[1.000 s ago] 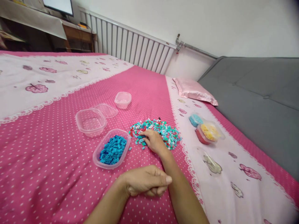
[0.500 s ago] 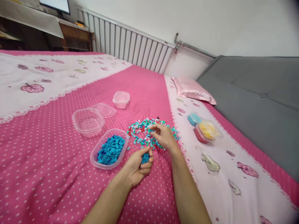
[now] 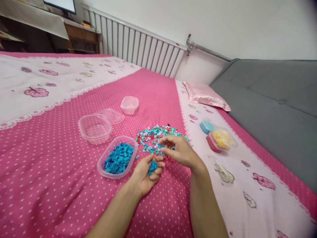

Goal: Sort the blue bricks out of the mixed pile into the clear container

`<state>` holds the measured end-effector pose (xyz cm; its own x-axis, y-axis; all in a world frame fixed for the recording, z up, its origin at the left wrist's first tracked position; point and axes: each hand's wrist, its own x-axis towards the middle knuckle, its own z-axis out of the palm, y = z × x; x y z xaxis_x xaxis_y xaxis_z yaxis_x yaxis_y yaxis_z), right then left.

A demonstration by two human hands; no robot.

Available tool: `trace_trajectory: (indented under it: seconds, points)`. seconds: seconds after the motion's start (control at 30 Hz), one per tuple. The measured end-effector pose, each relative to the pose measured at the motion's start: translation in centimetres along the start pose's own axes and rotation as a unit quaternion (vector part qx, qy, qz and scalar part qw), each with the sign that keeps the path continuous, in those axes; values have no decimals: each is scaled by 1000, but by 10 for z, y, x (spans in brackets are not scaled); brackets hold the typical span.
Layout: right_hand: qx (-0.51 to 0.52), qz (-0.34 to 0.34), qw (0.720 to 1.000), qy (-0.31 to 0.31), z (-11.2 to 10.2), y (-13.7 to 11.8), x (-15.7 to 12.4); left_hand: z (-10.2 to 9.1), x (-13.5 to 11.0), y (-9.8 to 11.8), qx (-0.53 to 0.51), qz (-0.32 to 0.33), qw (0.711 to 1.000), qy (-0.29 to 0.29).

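A heap of small loose bricks (image 3: 155,135), teal, white and red, lies on the pink dotted bedspread (image 3: 49,172). My right hand (image 3: 179,151) hovers over its near edge, fingers pinched on a blue brick. My left hand (image 3: 146,172) lies palm up just beside it, cupped round a few blue bricks (image 3: 153,166). Left of that hand stands a clear tub (image 3: 117,158) holding several blue bricks.
An empty clear tub (image 3: 95,127), a loose lid (image 3: 113,116) and a smaller empty tub (image 3: 129,104) stand further back. Tubs of light blue (image 3: 207,126), yellow (image 3: 223,138) and red bricks sit at the right. A pink pillow (image 3: 205,96), grey sofa (image 3: 272,99) and radiator (image 3: 138,49) lie beyond.
My left hand turned palm up and moved forward to the heap, showing blue bricks in it. My right hand lifted off the heap and drew back toward the left palm.
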<state>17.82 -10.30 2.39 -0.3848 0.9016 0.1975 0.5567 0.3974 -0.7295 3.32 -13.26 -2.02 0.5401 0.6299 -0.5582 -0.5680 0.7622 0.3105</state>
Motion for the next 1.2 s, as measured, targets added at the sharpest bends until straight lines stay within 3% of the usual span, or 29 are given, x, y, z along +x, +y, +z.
trace_trajectory:
  seconds: [0.1,0.3,0.47,0.57,0.7,0.9,1.03,1.2]
  points:
    - [-26,-25,996,-80,-7,-15,-10,1,-1,1,-7,0,1000,15]
    - [-121,25,992,25,8,16,6,-1,1,-3,63,-30,997,-17]
    - [-224,41,973,-39,35,39,19,-4,-3,-12,243,-50,962,-115]
    - [-259,54,963,-42,46,41,19,-4,-5,-15,298,-46,944,-136]
    - [-255,64,965,-20,48,42,18,-3,-7,-16,319,-43,937,-138]
    - [-192,65,979,38,34,38,17,-2,-7,-16,323,-44,935,-142]
    - [-143,60,988,-20,33,31,15,-3,-6,-16,317,-47,936,-143]
    - [-199,103,972,-76,42,25,17,-4,-5,-16,317,-49,937,-141]
